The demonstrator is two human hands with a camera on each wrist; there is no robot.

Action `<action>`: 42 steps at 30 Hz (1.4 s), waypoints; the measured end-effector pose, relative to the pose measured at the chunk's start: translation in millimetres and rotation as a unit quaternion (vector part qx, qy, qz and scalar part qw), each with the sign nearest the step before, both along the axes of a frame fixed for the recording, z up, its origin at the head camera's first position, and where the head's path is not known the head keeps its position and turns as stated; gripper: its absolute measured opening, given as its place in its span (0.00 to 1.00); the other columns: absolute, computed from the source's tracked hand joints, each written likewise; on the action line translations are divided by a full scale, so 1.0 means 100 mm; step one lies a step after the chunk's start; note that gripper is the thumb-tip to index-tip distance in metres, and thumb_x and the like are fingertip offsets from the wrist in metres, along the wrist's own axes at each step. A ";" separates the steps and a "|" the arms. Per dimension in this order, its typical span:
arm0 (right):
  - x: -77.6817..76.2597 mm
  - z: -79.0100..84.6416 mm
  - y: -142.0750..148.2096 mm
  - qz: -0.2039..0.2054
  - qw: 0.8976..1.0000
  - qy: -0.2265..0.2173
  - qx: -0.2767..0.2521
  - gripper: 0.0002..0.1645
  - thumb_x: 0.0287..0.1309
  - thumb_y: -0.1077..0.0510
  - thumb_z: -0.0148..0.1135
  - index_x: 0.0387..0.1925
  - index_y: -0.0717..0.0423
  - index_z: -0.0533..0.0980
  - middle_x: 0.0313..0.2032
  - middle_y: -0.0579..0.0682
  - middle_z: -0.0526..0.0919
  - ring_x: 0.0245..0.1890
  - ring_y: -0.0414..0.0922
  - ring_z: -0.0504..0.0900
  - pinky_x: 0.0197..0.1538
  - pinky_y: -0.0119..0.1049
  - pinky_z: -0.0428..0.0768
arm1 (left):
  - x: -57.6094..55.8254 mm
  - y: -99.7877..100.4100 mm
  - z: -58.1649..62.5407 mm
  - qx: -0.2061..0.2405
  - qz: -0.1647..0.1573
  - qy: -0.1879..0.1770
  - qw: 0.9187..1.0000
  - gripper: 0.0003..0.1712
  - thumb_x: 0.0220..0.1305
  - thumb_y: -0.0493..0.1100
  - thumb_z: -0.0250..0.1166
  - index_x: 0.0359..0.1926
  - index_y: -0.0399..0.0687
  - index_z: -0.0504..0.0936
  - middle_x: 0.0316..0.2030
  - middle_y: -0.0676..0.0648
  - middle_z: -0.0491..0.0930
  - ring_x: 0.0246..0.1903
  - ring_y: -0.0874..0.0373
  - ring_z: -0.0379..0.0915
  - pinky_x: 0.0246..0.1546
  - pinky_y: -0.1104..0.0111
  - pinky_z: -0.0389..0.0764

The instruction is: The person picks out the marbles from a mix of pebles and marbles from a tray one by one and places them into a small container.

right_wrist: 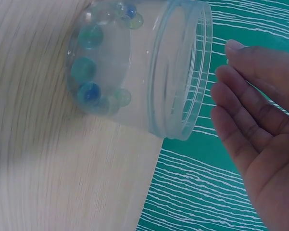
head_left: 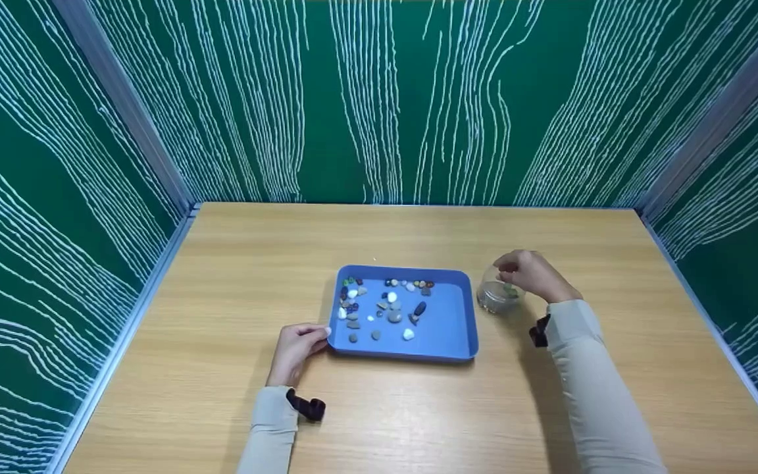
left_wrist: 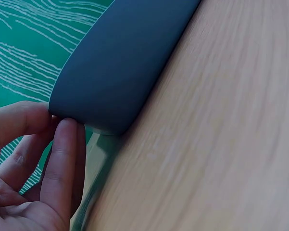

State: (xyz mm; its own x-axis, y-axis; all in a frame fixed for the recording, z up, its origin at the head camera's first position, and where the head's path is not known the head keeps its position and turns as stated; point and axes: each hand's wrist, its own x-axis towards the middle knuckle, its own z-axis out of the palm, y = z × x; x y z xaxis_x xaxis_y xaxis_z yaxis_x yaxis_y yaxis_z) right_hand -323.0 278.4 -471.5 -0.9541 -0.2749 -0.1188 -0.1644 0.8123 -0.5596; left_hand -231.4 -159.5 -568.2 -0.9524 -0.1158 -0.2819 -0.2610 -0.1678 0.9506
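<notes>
A blue rectangular tray [head_left: 441, 319] lies on the table, holding many small stones and beads, most of them in its left and middle parts. At its front left corner my left hand [head_left: 297, 349] pinches the edge; up close, the left wrist view shows my fingertips [left_wrist: 65, 132] against the tray wall [left_wrist: 110, 62]. Right of the tray stands a clear plastic jar [head_left: 499, 299] without a lid. Glass marbles [right_wrist: 83, 70], blue, green and clear, lie at the jar's bottom. Just above the jar's mouth is my right hand [head_left: 530, 273], its fingers loosely bent and nothing visible between them.
The wooden table [head_left: 405, 421] reaches back to green walls [head_left: 418, 131] with wavy white lines. A grey frame post [head_left: 122, 99] rises at the back left corner. Dark straps [head_left: 306, 405] sit around both wrists.
</notes>
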 end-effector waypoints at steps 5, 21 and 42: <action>-0.01 0.01 -0.04 -0.003 1.000 -0.007 -0.003 0.17 0.63 0.65 0.55 0.53 0.66 0.77 0.48 0.63 0.81 0.46 0.54 0.80 0.50 0.49 0.83 | 0.00 0.00 0.02 -0.002 0.002 -0.005 1.000 0.14 0.53 0.27 0.66 0.41 0.20 0.81 0.31 0.47 0.83 0.31 0.63 0.79 0.36 0.70 0.85; -0.05 0.02 -0.29 0.006 1.000 0.013 -0.018 0.15 0.63 0.63 0.58 0.50 0.63 0.79 0.46 0.61 0.83 0.43 0.52 0.82 0.49 0.47 0.84 | -0.01 0.00 0.01 0.001 -0.009 -0.002 1.000 0.14 0.54 0.28 0.67 0.42 0.21 0.81 0.34 0.44 0.84 0.32 0.62 0.80 0.39 0.70 0.85; -0.14 0.04 -0.93 0.062 0.998 0.022 -0.017 0.16 0.62 0.61 0.61 0.49 0.64 0.80 0.47 0.60 0.84 0.46 0.53 0.83 0.52 0.47 0.83 | 0.00 0.00 0.02 0.001 -0.008 -0.005 1.000 0.16 0.54 0.28 0.66 0.43 0.20 0.80 0.36 0.42 0.84 0.33 0.60 0.80 0.40 0.69 0.85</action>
